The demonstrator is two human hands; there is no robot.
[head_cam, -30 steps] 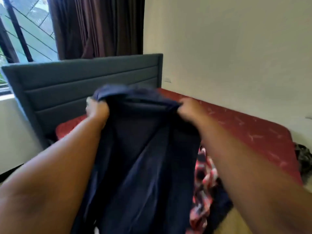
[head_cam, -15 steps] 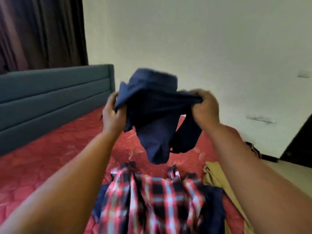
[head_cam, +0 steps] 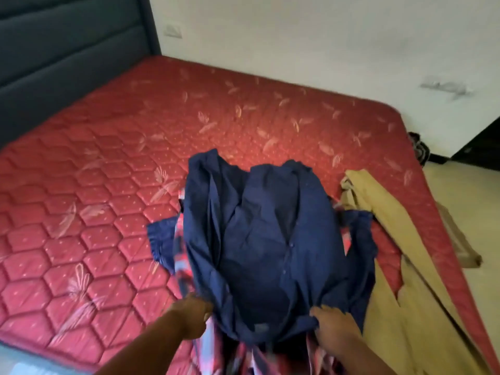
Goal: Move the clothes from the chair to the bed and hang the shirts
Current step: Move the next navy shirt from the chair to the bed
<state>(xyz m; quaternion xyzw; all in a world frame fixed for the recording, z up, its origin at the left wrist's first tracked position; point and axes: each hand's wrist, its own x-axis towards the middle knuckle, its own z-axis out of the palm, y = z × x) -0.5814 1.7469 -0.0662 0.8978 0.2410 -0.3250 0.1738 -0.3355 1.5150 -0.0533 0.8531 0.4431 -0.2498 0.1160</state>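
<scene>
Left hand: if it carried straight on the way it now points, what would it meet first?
The left hand points up and slightly right, gripping the near hem of the navy blue shirt. Going on, it would probably push into that shirt first, and the red plaid shirt beneath; depth is unclear.

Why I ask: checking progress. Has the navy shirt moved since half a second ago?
Yes. The navy shirt has dropped from mid-air onto the plaid shirt on the mattress; both hands grip its near edge.
</scene>
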